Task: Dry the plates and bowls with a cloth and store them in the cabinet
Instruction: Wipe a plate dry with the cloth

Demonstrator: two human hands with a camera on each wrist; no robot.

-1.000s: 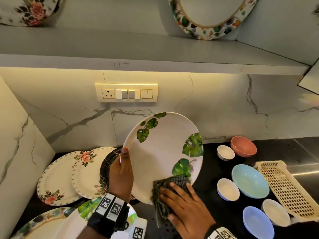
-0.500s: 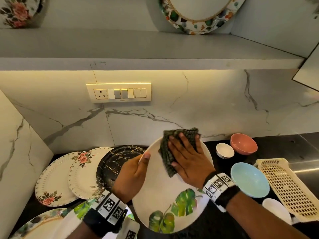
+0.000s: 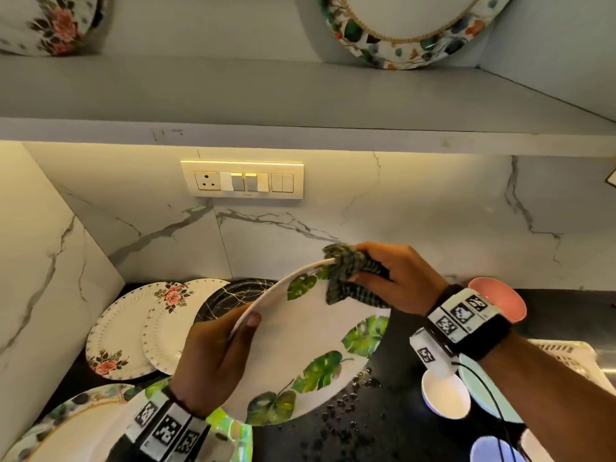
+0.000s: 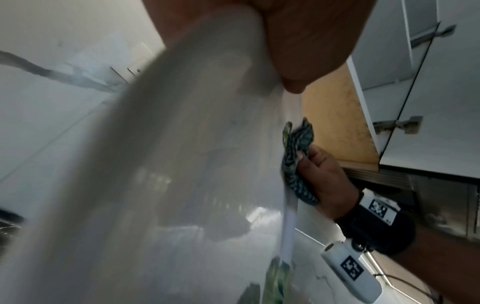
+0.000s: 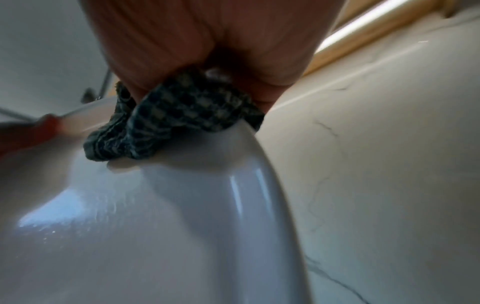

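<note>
A white plate with green leaf prints (image 3: 300,341) is held tilted above the black counter. My left hand (image 3: 216,355) grips its left rim, thumb on the face. My right hand (image 3: 396,278) pinches a dark checked cloth (image 3: 350,278) over the plate's far rim; the cloth folds around the edge. In the left wrist view the plate's underside (image 4: 182,164) fills the frame, with the cloth (image 4: 298,160) at its edge. The right wrist view shows the cloth (image 5: 182,115) wrapped on the rim (image 5: 233,164).
Floral plates (image 3: 133,328) and a black marbled plate (image 3: 233,295) lean against the back wall at left. Bowls stand at right: pink (image 3: 500,295), white (image 3: 446,395), blue (image 3: 490,448). A cream basket (image 3: 566,355) lies far right. Water drops (image 3: 350,401) dot the counter. Plates stand on the shelf (image 3: 300,95) above.
The plate has been turned and tipped flatter. My right hand with the cloth moved from the plate's face up to its far rim and now wraps the edge.
</note>
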